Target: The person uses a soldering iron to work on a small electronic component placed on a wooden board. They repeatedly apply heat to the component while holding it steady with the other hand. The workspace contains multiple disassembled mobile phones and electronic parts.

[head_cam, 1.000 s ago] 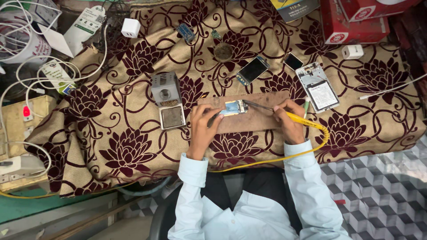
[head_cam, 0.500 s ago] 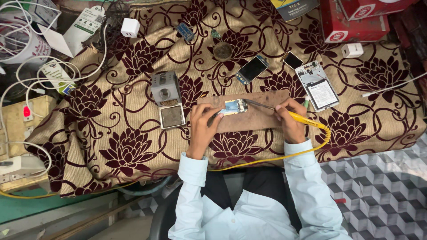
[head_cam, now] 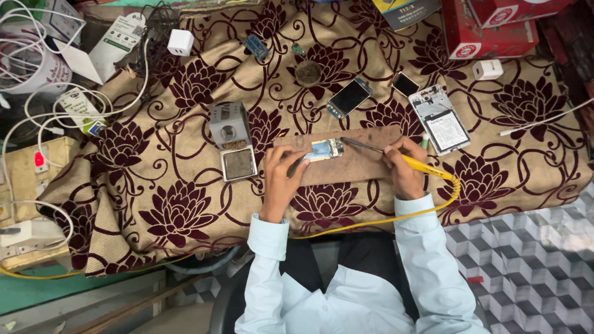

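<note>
Head view: only one, looking straight down.
Board (head_cam: 326, 149): flat on brown mat (head_cam: 359, 164), mid-cloth (head_cam: 185, 185), likely so heat spares the fabric.
Left hand (head_cam: 281, 179): fingers curled round dark tool (head_cam: 297, 166), its tip at board's left edge, seemingly pinning it.
Right hand (head_cam: 405, 167): closed pen-style on yellow iron (head_cam: 427, 167), tip at board's right end.
Stand (head_cam: 230, 139): just left of mat, within reach.
Phones (head_cam: 396, 102): beyond mat, apart.

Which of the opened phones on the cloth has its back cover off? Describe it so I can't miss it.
Start at the brown wooden board in the middle of the flowered cloth. Just right of it, beyond the right hand, lies the opened phone, the only one showing a white inside rather than a dark screen.
</note>
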